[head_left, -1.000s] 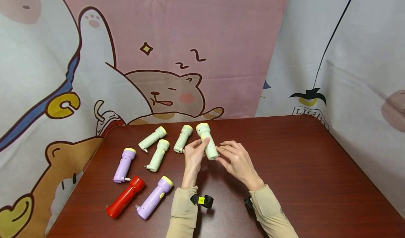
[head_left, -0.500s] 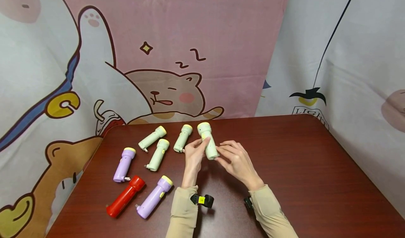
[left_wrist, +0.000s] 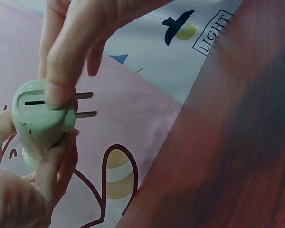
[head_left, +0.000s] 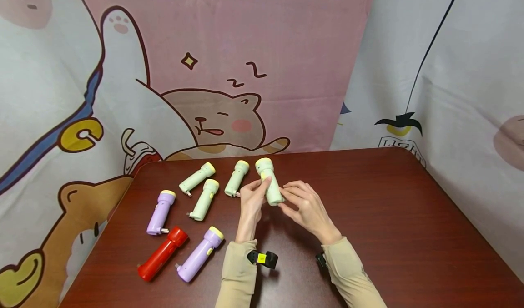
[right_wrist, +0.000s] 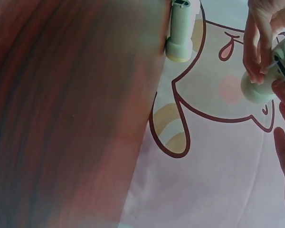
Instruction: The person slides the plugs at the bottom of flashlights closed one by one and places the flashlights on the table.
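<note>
A pale green flashlight (head_left: 265,166) is held up over the table, head tilted toward the back. My left hand (head_left: 250,202) grips its barrel, thumb along the side by the yellow switch. At the tail end, my right hand (head_left: 308,206) pinches the flashlight between thumb and fingers. The left wrist view shows the slotted end face of the flashlight (left_wrist: 31,126), where the right thumb presses beside two metal plug prongs (left_wrist: 88,114) that stick out. In the right wrist view, the flashlight (right_wrist: 257,90) is partly covered by fingers of both hands.
Left of the hands lie several more flashlights: pale green ones (head_left: 203,201), purple ones (head_left: 198,258) and a red one (head_left: 161,255). Some have plug prongs folded out. They share a brown wooden table (head_left: 389,217), with a cartoon cloth backdrop (head_left: 303,71) behind it.
Almost nothing differs; the held flashlight and my left hand have shifted very slightly right. The flashlights on the table stay where they were.
</note>
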A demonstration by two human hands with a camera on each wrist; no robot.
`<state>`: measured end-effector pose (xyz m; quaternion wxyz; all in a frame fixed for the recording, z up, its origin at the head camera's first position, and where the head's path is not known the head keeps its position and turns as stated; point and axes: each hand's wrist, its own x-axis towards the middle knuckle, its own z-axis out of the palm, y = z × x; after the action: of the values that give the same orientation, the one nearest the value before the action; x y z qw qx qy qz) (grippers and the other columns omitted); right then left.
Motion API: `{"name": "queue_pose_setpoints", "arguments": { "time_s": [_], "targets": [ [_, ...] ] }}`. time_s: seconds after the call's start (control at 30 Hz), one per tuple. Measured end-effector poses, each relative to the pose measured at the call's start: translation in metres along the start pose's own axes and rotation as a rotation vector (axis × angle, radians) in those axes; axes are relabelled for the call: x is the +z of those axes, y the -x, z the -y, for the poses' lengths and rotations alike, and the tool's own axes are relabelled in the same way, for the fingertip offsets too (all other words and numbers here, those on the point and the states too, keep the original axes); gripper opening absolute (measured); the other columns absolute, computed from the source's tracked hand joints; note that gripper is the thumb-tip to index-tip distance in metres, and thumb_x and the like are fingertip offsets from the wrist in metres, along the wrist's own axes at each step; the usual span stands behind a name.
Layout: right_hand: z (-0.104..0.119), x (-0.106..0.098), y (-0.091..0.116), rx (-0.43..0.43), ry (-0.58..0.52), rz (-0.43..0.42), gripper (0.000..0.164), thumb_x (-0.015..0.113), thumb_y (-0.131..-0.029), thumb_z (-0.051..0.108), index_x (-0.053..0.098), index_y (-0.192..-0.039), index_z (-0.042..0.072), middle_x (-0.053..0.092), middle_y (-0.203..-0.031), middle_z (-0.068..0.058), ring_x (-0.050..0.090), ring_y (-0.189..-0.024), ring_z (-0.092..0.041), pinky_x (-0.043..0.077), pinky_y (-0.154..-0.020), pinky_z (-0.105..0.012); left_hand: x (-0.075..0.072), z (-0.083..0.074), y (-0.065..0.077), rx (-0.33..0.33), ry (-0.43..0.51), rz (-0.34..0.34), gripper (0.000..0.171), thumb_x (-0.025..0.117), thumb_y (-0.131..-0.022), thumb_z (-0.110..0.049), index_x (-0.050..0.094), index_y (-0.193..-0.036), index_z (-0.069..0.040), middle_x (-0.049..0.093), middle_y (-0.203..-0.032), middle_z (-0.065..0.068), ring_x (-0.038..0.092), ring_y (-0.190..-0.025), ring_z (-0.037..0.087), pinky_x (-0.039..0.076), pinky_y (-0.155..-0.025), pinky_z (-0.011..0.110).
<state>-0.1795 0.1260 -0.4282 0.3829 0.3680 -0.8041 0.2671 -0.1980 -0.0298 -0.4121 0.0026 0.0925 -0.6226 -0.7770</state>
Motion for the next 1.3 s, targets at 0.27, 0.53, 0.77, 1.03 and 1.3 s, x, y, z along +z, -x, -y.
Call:
{"name": "queue_pose_setpoints", "arguments": {
  "time_s": [0.27, 0.53, 0.77, 1.03, 1.3],
  "targets": [
    [0.0, -0.001, -0.002, -0.001, -0.001, 0.002, 0.036, 0.081, -0.07, 0.012, 0.072, -0.102, -0.001, 0.072, -0.091, -0.007, 0.062, -0.092, -0.02, 0.047, -0.072, -0.033, 0.003, 0.0, -0.001, -0.001, 0.034, -0.005, 0.043, 0.066, -0.088, -0.018, 0.059, -0.116, 0.014, 0.067, -0.099, 0.023, 0.067, -0.073, 0.013, 0.056, -0.063, 0.025],
    [0.0, -0.003, -0.003, -0.008, 0.017, -0.013, 0.037, 0.083, -0.067, 0.011, 0.073, -0.1, -0.002, 0.072, -0.087, -0.007, 0.062, -0.089, -0.021, 0.048, -0.071, -0.033, 0.005, 0.001, -0.001, 0.014, 0.032, -0.008, 0.045, 0.066, -0.088, -0.019, 0.057, -0.118, 0.014, 0.066, -0.105, 0.029, 0.066, -0.074, 0.013, 0.056, -0.063, 0.024],
    [-0.001, -0.003, -0.003, -0.01, 0.039, -0.019, 0.036, 0.084, -0.066, 0.014, 0.073, -0.098, -0.001, 0.072, -0.085, -0.006, 0.062, -0.089, -0.021, 0.048, -0.071, -0.033, 0.009, 0.001, 0.0, 0.013, 0.033, -0.017, 0.045, 0.066, -0.088, -0.018, 0.057, -0.118, 0.015, 0.065, -0.106, 0.03, 0.066, -0.074, 0.014, 0.056, -0.064, 0.024],
    [-0.001, -0.005, -0.003, -0.001, 0.037, -0.027, 0.034, 0.083, -0.07, 0.021, 0.074, -0.095, -0.001, 0.072, -0.085, -0.006, 0.063, -0.089, -0.021, 0.048, -0.072, -0.032, 0.011, 0.004, 0.0, -0.018, 0.024, -0.021, 0.046, 0.066, -0.089, -0.021, 0.058, -0.118, 0.014, 0.066, -0.104, 0.027, 0.066, -0.074, 0.013, 0.056, -0.065, 0.024],
    [-0.005, -0.007, 0.0, -0.011, 0.068, -0.041, 0.035, 0.085, -0.065, 0.018, 0.074, -0.093, 0.0, 0.071, -0.081, -0.006, 0.062, -0.084, -0.021, 0.049, -0.07, -0.033, 0.014, 0.007, 0.0, -0.035, 0.023, -0.008, 0.047, 0.067, -0.088, -0.022, 0.058, -0.118, 0.013, 0.067, -0.102, 0.025, 0.067, -0.073, 0.013, 0.056, -0.065, 0.025]
  ]
}}
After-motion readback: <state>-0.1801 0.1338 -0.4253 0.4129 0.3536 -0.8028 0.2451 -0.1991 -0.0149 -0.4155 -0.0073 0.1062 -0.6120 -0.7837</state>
